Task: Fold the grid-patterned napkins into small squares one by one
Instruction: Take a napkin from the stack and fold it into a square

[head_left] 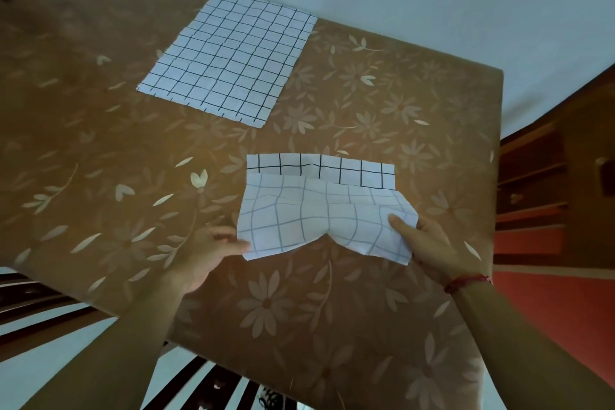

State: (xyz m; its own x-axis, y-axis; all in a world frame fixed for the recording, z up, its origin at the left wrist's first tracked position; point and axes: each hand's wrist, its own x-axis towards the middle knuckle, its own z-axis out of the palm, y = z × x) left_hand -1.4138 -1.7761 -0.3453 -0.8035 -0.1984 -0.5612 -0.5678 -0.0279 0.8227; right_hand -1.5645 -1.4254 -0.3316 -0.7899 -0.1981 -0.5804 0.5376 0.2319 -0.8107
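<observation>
My left hand [213, 250] and right hand [422, 236] pinch the grid-patterned napkin [309, 213] by its near corners; its far edge lies straight ahead.

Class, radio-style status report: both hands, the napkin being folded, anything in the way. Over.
Left hand and right hand each pinch the front napkin, near edge lifted, partly folded. Second napkin flat beyond, apart. Nothing blocking.
</observation>
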